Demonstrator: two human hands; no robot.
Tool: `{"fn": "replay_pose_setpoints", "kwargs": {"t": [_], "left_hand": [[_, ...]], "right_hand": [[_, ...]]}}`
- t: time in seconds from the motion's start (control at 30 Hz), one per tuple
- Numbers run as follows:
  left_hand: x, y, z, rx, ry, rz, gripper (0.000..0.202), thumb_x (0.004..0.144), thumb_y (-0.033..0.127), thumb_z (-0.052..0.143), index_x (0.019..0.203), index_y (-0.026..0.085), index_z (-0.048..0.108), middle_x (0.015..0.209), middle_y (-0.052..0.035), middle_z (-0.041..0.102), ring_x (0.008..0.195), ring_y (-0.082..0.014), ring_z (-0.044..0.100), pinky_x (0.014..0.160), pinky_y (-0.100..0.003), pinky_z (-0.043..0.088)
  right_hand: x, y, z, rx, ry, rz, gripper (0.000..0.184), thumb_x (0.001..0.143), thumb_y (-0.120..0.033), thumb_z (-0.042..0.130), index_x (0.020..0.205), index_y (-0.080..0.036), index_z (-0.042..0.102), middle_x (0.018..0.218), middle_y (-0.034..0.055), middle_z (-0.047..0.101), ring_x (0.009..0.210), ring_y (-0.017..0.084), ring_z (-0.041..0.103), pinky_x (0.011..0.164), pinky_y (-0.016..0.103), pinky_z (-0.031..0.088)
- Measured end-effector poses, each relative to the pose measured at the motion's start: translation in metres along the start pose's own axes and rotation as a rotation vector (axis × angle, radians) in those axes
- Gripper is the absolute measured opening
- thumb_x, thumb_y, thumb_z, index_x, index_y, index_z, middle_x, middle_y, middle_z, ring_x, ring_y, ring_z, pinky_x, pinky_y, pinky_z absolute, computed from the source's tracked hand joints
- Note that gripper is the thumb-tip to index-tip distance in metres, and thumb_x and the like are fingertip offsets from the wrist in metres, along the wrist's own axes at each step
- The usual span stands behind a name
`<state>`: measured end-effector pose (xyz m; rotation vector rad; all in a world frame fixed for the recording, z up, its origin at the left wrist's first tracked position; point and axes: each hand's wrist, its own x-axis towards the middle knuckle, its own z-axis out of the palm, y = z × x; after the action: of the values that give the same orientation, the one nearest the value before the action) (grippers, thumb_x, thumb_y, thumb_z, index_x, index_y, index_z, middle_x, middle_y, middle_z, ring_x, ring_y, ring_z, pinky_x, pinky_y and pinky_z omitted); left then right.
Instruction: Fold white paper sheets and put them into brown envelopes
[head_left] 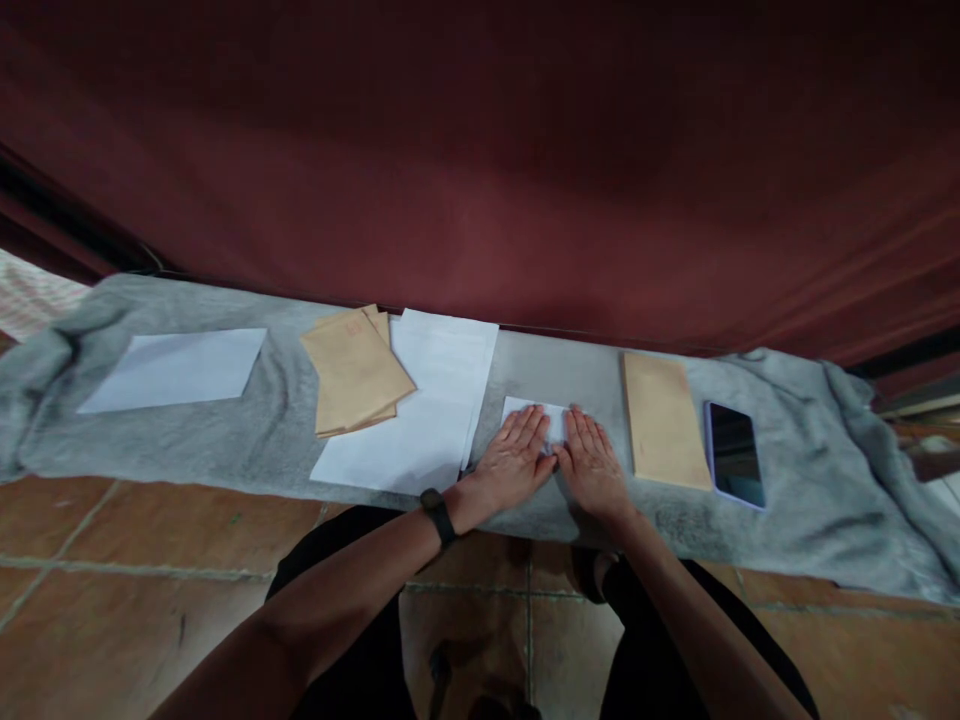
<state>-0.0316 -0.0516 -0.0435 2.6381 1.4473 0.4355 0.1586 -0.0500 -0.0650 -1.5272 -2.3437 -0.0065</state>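
A small folded white paper (556,428) lies on the grey cloth in front of me, mostly covered by my hands. My left hand (517,455) rests flat on its left part, fingers stretched out and pointing away from me. On its right part my right hand (592,465) also presses flat, fingers extended. The two thumbs nearly meet over the middle of the paper. Just left of my left hand are large white paper sheets (442,400). Right of my right hand sits a stack of brown envelopes (664,420).
Several brown envelopes (356,365) overlap the white sheets. Another white sheet (180,368) lies far left. A phone (735,455) with a dark screen is beyond the right envelopes. The long grey cloth (285,450) is rumpled at both ends. A dark red drape (480,230) rises behind it.
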Motion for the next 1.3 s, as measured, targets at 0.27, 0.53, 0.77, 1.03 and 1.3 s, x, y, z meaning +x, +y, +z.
{"fn": "replay_pose_setpoints", "kwargs": {"t": [0.27, 0.53, 0.77, 1.03, 1.3], "left_hand": [[0.008, -0.011, 0.006, 0.050, 0.065, -0.112, 0.065, 0.102, 0.045, 0.038, 0.153, 0.004, 0.033, 0.161, -0.0207, 0.033, 0.153, -0.0295, 0.023, 0.123, -0.048, 0.028], [0.012, -0.016, 0.008, 0.088, 0.057, -0.186, 0.071, 0.102, 0.048, 0.036, 0.154, 0.001, 0.029, 0.161, -0.0227, 0.032, 0.153, -0.0302, 0.024, 0.123, -0.048, 0.028], [0.013, -0.018, 0.009, 0.088, 0.119, -0.191, 0.073, 0.100, 0.048, 0.039, 0.158, 0.007, 0.022, 0.161, -0.0212, 0.034, 0.152, -0.0303, 0.026, 0.122, -0.050, 0.030], [0.012, -0.003, 0.003, 0.138, 0.055, -0.003, 0.065, 0.095, 0.018, 0.035, 0.159, 0.008, 0.024, 0.162, -0.0174, 0.034, 0.153, -0.0260, 0.026, 0.125, -0.049, 0.024], [0.011, -0.005, 0.013, 0.152, 0.025, -0.033, 0.062, 0.098, 0.021, 0.033, 0.158, 0.007, 0.024, 0.162, -0.0182, 0.033, 0.153, -0.0251, 0.025, 0.124, -0.046, 0.026]], "right_hand": [[-0.005, 0.004, 0.000, -0.012, 0.056, 0.039, 0.065, 0.105, -0.045, 0.037, 0.156, -0.005, 0.031, 0.159, 0.0227, 0.038, 0.148, 0.032, 0.035, 0.118, 0.052, 0.034], [-0.010, 0.007, -0.002, -0.028, 0.091, 0.062, 0.065, 0.105, -0.043, 0.039, 0.156, -0.004, 0.030, 0.158, 0.0239, 0.039, 0.148, 0.033, 0.035, 0.117, 0.053, 0.036], [-0.004, 0.005, -0.007, 0.025, 0.092, 0.130, 0.060, 0.104, -0.034, 0.037, 0.157, -0.007, 0.030, 0.157, 0.0218, 0.042, 0.147, 0.032, 0.037, 0.117, 0.054, 0.036], [0.009, -0.035, -0.014, 0.194, 0.010, 0.015, 0.059, 0.107, -0.037, 0.028, 0.159, -0.010, 0.027, 0.160, 0.0158, 0.038, 0.151, 0.025, 0.032, 0.122, 0.048, 0.034], [0.004, -0.036, -0.001, 0.133, 0.013, 0.079, 0.063, 0.106, -0.045, 0.029, 0.157, -0.009, 0.031, 0.159, 0.0177, 0.039, 0.150, 0.027, 0.033, 0.122, 0.049, 0.031]]}}
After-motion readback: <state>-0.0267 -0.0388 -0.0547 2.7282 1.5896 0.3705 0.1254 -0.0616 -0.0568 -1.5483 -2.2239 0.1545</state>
